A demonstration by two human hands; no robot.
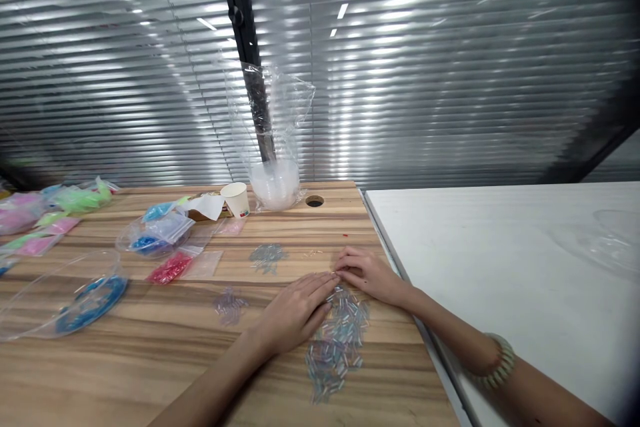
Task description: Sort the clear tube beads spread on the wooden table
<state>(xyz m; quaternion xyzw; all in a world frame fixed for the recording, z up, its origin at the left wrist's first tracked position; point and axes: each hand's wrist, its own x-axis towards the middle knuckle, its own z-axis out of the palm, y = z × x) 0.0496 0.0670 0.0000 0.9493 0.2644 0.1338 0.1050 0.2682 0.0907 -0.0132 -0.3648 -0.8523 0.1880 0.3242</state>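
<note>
My left hand [300, 310] lies nearly flat, fingers stretched out, along the upper left of a pile of small glassy tube beads [336, 347]. Just beyond the pile, my right hand [367, 275] has bent fingers drawn together, their tips meeting the left fingertips; anything held there is too small to make out. A few yellowish beads [314, 253] lie just left of the right hand. Beyond the left hand sits a grey-blue bead heap [269, 257], and left of it a small lilac bead heap [230, 307].
A bag of red beads [171, 268], a round transparent tray with blue beads [93, 303] and a dish with bags [150, 237] stand left. A paper cup [235, 200] and bagged plastic bowls [276, 185] are at the back. A white table [480, 247] adjoins on the right.
</note>
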